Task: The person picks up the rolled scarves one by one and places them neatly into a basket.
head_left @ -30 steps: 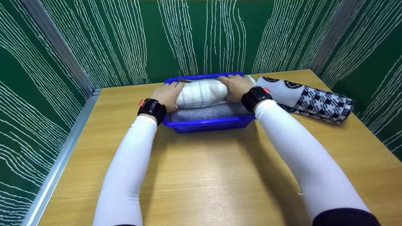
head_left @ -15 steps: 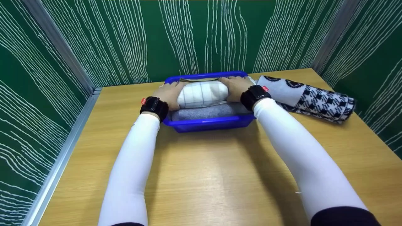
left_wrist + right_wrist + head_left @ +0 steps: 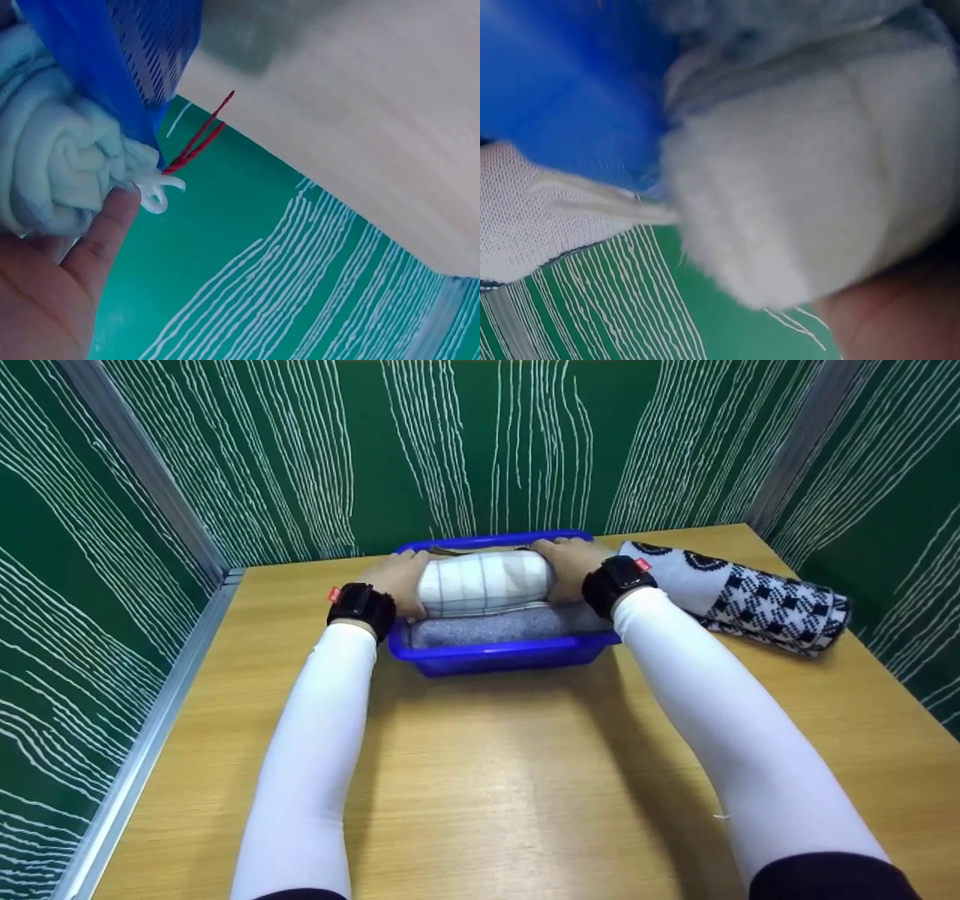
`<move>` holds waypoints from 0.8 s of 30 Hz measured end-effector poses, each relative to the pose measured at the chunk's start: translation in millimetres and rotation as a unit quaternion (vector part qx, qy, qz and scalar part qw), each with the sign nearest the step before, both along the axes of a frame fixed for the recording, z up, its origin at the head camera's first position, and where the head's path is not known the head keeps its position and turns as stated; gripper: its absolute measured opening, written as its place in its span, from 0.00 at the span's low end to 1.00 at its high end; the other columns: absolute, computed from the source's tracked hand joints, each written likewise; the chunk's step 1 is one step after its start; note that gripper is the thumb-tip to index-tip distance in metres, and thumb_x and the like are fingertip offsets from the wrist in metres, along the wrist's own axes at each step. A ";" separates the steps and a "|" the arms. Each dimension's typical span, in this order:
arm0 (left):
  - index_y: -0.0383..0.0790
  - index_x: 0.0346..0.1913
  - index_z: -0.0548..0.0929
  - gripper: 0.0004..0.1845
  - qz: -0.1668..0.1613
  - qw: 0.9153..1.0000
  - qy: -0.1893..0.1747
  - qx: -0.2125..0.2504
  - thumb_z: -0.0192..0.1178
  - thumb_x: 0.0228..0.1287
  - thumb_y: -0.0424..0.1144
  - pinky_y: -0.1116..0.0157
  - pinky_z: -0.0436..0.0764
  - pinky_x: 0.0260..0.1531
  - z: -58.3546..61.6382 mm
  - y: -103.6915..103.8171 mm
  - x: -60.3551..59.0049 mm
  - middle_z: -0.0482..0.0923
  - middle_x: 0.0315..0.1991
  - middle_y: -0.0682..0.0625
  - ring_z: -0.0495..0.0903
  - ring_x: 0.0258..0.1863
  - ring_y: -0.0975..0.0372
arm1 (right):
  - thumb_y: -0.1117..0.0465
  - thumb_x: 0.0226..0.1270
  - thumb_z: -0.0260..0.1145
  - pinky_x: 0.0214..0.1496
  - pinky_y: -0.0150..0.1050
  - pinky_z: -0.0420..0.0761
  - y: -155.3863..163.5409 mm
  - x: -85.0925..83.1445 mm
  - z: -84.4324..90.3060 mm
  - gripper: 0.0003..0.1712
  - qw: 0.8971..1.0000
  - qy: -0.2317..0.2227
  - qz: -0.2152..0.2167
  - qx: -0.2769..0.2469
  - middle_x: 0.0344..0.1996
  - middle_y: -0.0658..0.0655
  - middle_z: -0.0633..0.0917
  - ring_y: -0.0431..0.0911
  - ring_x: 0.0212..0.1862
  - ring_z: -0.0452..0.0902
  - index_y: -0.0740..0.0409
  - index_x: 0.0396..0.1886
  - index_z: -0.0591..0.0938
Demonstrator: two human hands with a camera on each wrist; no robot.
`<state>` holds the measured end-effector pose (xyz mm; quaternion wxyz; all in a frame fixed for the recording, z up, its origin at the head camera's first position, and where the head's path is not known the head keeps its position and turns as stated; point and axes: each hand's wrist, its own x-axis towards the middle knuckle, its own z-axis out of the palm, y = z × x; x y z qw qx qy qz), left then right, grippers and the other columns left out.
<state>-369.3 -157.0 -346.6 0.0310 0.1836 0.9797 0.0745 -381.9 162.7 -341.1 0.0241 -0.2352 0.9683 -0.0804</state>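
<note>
Head view: we are gripping the white rolled towel (image 3: pixel 484 583) by its ends, left hand (image 3: pixel 397 582) at 9 o'clock, right hand (image 3: pixel 571 568) at 3 o'clock, fingers curling round the roll. Compared with a second ago, the roll is sitting a little farther back in the blue basket (image 3: pixel 501 655), toward 12 o'clock, above the grey towel (image 3: pixel 491 627); we are judging it as being seated into place. Wrist views are showing the roll's fluffy end (image 3: pixel 67 169) against the palm. At 3 o'clock on the tabletop (image 3: pixel 487 780), the patterned rolled towel (image 3: pixel 750 596) is lying beside the basket.
</note>
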 end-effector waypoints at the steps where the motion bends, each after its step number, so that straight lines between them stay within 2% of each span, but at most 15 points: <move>1: 0.40 0.75 0.72 0.46 -0.002 1.000 -0.001 0.002 0.81 0.51 0.37 0.44 0.80 0.68 0.1 0.0 0.0 0.77 0.68 0.40 0.77 0.68 0.44 | 0.59 0.55 0.80 0.67 0.65 0.81 2.1 0.2 0.3 0.49 1.000 -0.004 0.000 -0.002 0.65 0.68 0.84 0.66 0.65 0.80 0.52 0.78 0.72; 7: 0.43 0.76 0.72 0.46 -0.004 1.000 0.000 0.020 0.83 0.53 0.41 0.47 0.79 0.70 0.5 -1.4 3.8 0.78 0.68 0.42 0.78 0.68 0.47 | 0.53 0.59 0.81 0.69 0.66 0.80 12.5 1.4 3.2 0.51 1.000 -0.016 -0.006 0.008 0.68 0.71 0.81 0.68 0.68 0.78 0.55 0.80 0.70; 14: 0.42 0.78 0.70 0.47 -0.004 0.999 -0.007 0.041 0.82 0.57 0.43 0.47 0.78 0.71 0.9 -7.6 10.7 0.76 0.70 0.40 0.77 0.68 0.46 | 0.51 0.62 0.81 0.68 0.65 0.81 17.9 4.0 1.9 0.48 1.000 0.003 0.008 0.030 0.66 0.72 0.82 0.68 0.66 0.80 0.60 0.78 0.70; 20: 0.41 0.80 0.68 0.50 0.004 0.999 -0.004 0.050 0.82 0.57 0.49 0.47 0.78 0.71 0.7 -15.1 10.9 0.75 0.70 0.39 0.77 0.68 0.46 | 0.50 0.61 0.81 0.65 0.67 0.81 23.4 10.1 6.7 0.49 1.000 0.017 -0.007 0.024 0.65 0.69 0.83 0.68 0.63 0.80 0.55 0.78 0.71; 24: 0.41 0.81 0.66 0.53 0.007 0.999 0.001 0.050 0.81 0.58 0.52 0.45 0.78 0.71 1.7 -17.4 15.8 0.73 0.73 0.39 0.75 0.70 0.45 | 0.48 0.59 0.82 0.68 0.70 0.79 27.3 14.8 11.7 0.53 1.000 0.011 -0.013 0.012 0.70 0.70 0.80 0.70 0.67 0.77 0.54 0.81 0.69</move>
